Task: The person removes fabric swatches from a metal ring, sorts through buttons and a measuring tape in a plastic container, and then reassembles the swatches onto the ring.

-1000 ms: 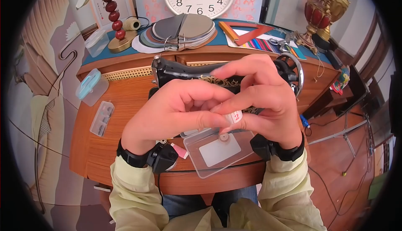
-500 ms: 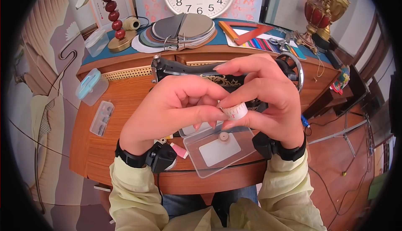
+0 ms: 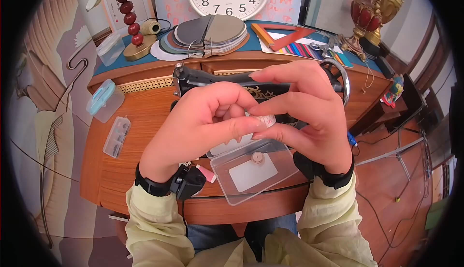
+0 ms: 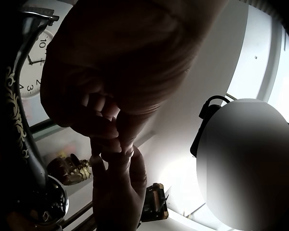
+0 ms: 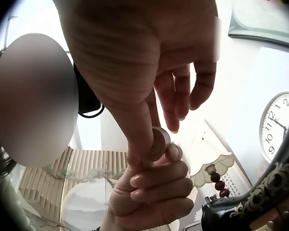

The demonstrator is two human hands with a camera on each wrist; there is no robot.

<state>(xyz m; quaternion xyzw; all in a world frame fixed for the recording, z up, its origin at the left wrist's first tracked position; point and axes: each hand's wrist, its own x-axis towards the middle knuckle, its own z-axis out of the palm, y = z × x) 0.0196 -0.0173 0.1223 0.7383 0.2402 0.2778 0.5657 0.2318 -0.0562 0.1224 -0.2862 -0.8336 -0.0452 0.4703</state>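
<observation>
A small rolled tape measure (image 3: 268, 120), white with red markings, is held between both hands above the table. My left hand (image 3: 205, 122) pinches its left side between thumb and forefinger, the other fingers curled in. From the right, my right hand (image 3: 309, 114) has thumb and index finger about the roll, with its remaining fingers raised. The right wrist view shows the coiled roll (image 5: 160, 144) edge on between the fingertips. Below the hands lies a clear plastic box (image 3: 227, 189) with a small round pale piece (image 3: 257, 157) in it.
A black sewing machine (image 3: 203, 78) stands just behind the hands. Left on the table are a blue-lidded box (image 3: 102, 97) and a small compartment case (image 3: 117, 136). A pink item (image 3: 207, 174) lies by the left wrist. Fabric swatches (image 3: 227, 30) and scissors (image 3: 323, 50) sit on the back shelf.
The tape roll has turned between the fingers, its red 2 no longer showing. More of it was exposed half a second ago; the right fingers have shifted slightly left over it.
</observation>
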